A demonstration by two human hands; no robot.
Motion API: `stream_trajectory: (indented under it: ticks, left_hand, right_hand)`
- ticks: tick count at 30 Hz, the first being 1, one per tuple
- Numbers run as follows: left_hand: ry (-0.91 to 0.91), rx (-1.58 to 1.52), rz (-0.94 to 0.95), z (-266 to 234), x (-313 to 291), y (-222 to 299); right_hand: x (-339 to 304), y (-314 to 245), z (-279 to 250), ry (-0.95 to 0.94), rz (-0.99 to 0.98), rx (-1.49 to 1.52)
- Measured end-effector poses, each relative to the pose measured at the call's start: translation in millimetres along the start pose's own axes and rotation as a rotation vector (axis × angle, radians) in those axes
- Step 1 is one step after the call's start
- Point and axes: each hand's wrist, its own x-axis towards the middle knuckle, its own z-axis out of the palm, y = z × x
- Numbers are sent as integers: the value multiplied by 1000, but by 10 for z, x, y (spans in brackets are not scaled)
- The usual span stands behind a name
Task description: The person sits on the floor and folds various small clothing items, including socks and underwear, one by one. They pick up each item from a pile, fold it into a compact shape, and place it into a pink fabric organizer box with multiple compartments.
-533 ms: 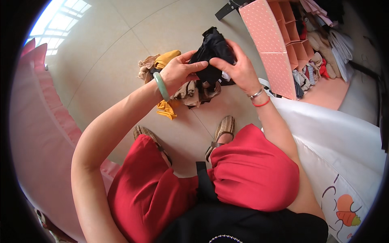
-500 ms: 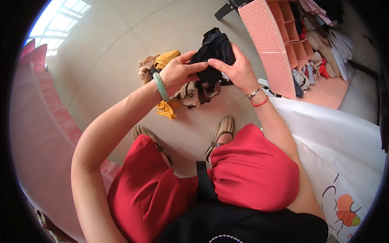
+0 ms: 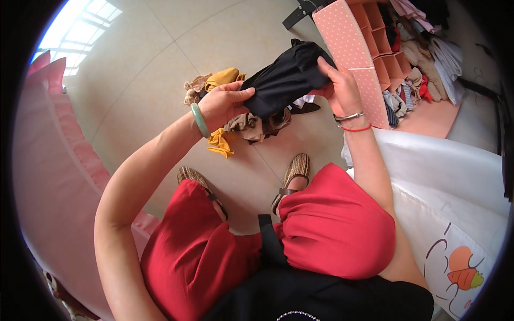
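Left hand (image 3: pixel 217 104): gripping the left end of a soft, plain black cloth garment (image 3: pixel 284 80), with thumb on top and fingers mostly hidden behind.
Right hand (image 3: pixel 344 88): gripping the opposite end, with thumb over the upper face and fingers tucked underneath, largely out of sight.
Black garment: drawn out between both grips, sloping up toward the right, with most of the cloth spanning the gap; bunched along the upper right edge.
Beneath the garment: on the pale tiled floor (image 3: pixel 155 69), a loose heap of crumpled brown-and-beige fabric clothes (image 3: pixel 249 125), with rumpled mustard-yellow cloth (image 3: pixel 219 143) at its left.
Wrists: smooth pale-green ring bangle (image 3: pixel 200 122) on the left; slim silver metal bracelet (image 3: pixel 350 116) and thin red cord (image 3: pixel 356 129) on the right.
Upper right: pink polka-dotted organiser box (image 3: pixel 345 35) with open compartments.
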Motion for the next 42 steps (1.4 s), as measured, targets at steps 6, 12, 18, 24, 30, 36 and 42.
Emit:
stream_trajectory:
  ticks: [6,12,18,24,30,36,42]
  left_hand:
    - [-158,-138,-12,-103,-27,-46]
    - [-285,-133,-17,-47,-149,18]
    - [-402,-128,-72,-54,-225,141]
    - [-210,226,-103,377,-300,218]
    - [-181,274,85,413,-332,27]
    - [-261,303,66,406,-456,-158]
    - [-190,450,0,366,-432,-364]
  right_hand:
    - [-27,-23,-44,-67,122,158]
    - [-48,10,-61,-141,150,232]
    - [-51,36,45,-186,236,278]
    - [-34,236,134,-175,149,-87]
    - [-53,260,369,-200,56,-584]
    - [72,418,147,-179,214,115]
    - [-21,442,201,-138,-9,162]
